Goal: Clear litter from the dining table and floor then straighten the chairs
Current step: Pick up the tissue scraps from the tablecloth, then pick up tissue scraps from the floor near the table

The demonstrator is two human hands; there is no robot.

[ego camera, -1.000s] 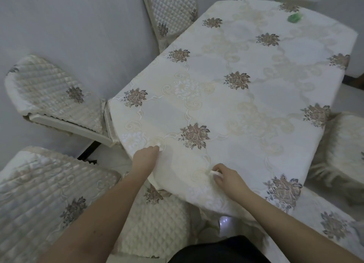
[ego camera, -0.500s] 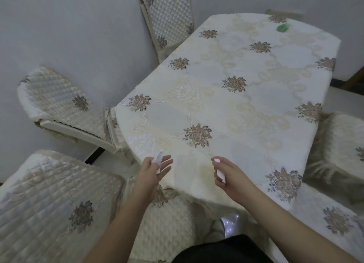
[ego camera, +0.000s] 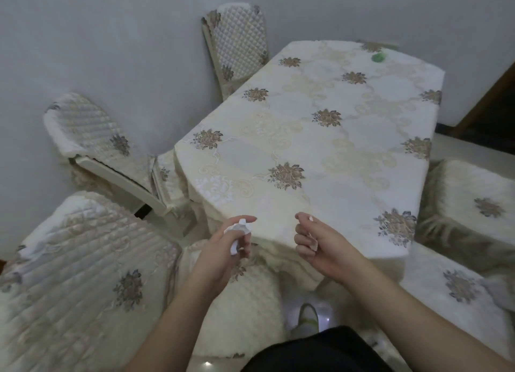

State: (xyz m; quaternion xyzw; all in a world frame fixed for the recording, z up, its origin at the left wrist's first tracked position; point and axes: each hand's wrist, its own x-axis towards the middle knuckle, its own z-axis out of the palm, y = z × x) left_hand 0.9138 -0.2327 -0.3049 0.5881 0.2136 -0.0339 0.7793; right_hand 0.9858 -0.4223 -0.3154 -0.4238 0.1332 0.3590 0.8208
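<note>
Your left hand [ego camera: 223, 249] pinches a crumpled white paper scrap [ego camera: 240, 232] just off the near edge of the dining table [ego camera: 348, 176], fingers curled round it. Your right hand [ego camera: 320, 246] grips a smaller white scrap [ego camera: 312, 239] in curled fingers, also at the near edge. 1 green piece of litter [ego camera: 378, 57] lies at the table's far end, with 2 quilted chairs [ego camera: 92, 137] angled along the left side.
</note>
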